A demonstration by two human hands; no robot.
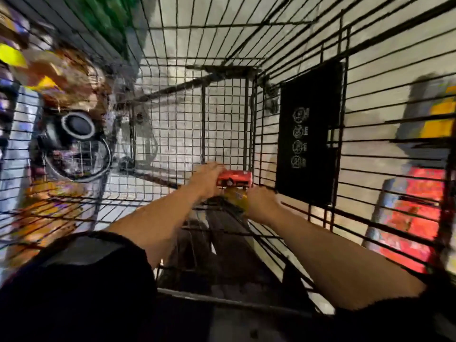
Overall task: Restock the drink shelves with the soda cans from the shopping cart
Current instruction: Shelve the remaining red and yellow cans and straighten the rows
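Red can (234, 178) lies on its side at far end of cart (308, 213), low against the end mesh, w/ a yellow can (237, 196) just below/in front. Left hand (205, 180) is on red can's left end, fingers curled over it, so gripping. Right hand (262, 204) sits beside yellow can, touching or nearly; fingers hidden + motion blur, can't tell its state. Black plate (309, 134) w/ white icons hangs on right cart wall. Blurred shelves outside both sides.
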